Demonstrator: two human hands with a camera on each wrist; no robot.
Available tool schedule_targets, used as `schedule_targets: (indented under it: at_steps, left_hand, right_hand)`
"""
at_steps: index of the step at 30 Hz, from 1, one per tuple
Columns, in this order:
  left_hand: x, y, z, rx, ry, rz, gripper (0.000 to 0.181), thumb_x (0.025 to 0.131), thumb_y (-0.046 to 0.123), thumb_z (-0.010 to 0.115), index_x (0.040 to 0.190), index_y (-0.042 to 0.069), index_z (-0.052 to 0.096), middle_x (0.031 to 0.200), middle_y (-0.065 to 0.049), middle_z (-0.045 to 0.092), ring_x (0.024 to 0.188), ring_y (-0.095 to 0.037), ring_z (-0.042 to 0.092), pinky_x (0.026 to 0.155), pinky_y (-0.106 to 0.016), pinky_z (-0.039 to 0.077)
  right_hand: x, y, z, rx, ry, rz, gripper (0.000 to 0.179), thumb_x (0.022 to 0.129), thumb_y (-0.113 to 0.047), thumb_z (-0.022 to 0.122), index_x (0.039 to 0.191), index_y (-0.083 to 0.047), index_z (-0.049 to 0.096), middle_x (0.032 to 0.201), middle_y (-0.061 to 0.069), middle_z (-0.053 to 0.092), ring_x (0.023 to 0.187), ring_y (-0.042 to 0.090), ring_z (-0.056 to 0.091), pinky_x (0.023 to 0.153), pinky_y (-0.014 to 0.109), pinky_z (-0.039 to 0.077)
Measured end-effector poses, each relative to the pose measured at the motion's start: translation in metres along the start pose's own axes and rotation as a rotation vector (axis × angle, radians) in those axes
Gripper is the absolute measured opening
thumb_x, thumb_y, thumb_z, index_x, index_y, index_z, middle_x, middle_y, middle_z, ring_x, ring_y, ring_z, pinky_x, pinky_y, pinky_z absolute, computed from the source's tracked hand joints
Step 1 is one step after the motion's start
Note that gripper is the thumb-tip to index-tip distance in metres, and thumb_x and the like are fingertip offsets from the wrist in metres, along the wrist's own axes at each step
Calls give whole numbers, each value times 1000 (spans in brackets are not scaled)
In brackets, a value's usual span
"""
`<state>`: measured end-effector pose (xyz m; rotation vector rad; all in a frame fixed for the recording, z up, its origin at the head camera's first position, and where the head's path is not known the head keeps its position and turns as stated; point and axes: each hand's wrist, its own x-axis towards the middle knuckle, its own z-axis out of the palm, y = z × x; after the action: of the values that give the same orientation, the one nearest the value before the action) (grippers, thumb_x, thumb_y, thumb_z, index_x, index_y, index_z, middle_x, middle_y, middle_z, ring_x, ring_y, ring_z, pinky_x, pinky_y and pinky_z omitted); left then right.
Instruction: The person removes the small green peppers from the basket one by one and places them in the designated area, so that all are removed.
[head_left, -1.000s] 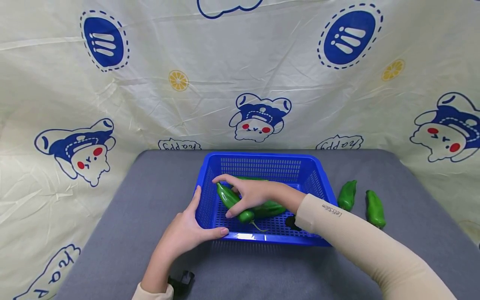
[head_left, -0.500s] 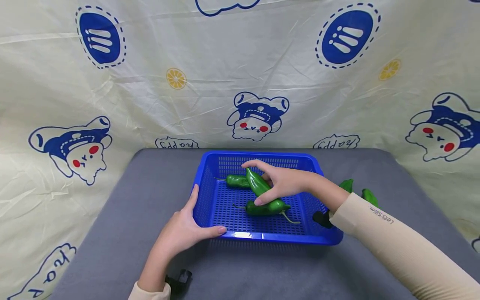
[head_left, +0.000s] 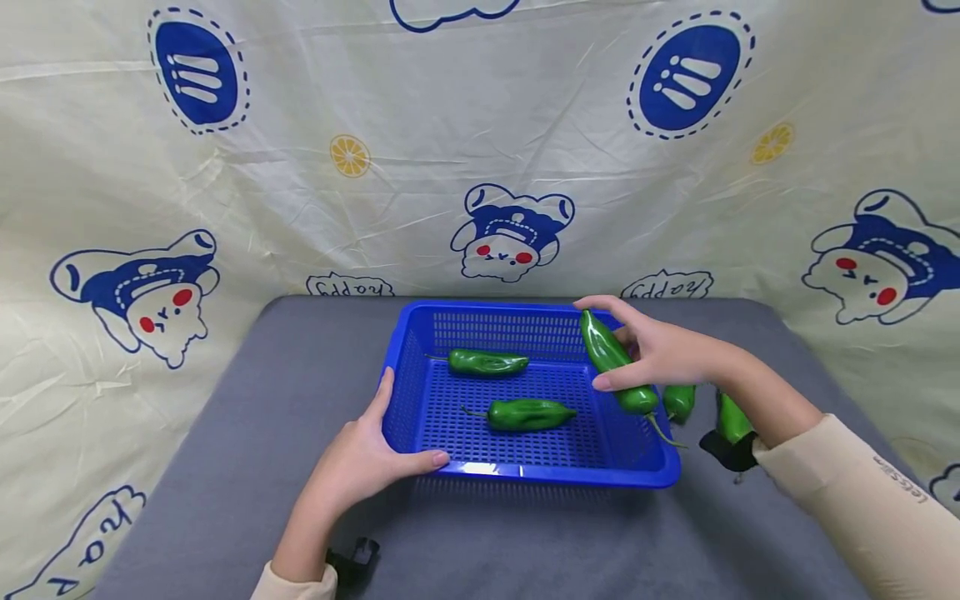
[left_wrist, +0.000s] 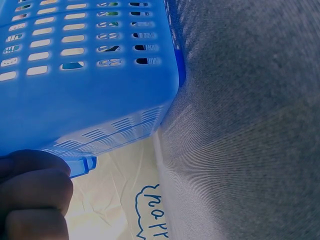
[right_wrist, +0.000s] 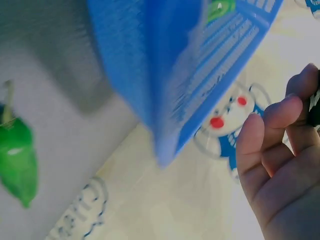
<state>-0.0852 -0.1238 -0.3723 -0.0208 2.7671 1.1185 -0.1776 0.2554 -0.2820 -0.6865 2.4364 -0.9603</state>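
Observation:
My right hand [head_left: 660,350] grips a long green chili pepper [head_left: 606,346] between thumb and fingers, over the right wall of the blue plastic basket [head_left: 555,475]. The pepper's thin stem hangs toward the front right. In the right wrist view only a dark edge of it shows beside the curled fingers [right_wrist: 250,135]. At the basket's front left corner, my left hand [head_left: 360,458] holds the rim, thumb on the front edge and fingers along the left side. Inside lie two more green peppers, one at the back [head_left: 487,362] and one nearer the front [head_left: 531,415].
Right of the basket, two green peppers lie on the grey cloth, one close to the basket wall [head_left: 679,402] and one partly behind the right wrist [head_left: 732,419]. A pale printed curtain [head_left: 405,225] hangs behind the table [head_left: 315,350].
My right hand has carried its pepper rightward from the basket's left half to above the right wall. The two peppers inside are now uncovered. The left hand stays at the corner.

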Motion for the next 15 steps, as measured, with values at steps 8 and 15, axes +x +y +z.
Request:
schedule_targets:
  at_steps: [8,15]
  left_hand:
    - [1,1,0,18,0,-3,133,62,75,78,160,31,-1,148,-26,48,123,-37,60,90,-55,52]
    - [1,0,1,8,3,-12,133,63,73,79,161,31,-1,150,-25,45,125,-39,58,91,-56,51]
  right_hand:
    - [-47,51,-12,73,122,29,91,93,-17,70,155,-29,4,94,18,64,80,27,69,66,38,58]
    - [-76,101,-14,0,219,131,90,95,-23,67,157,-26,1,85,13,65,71,18,61,61,32,49]
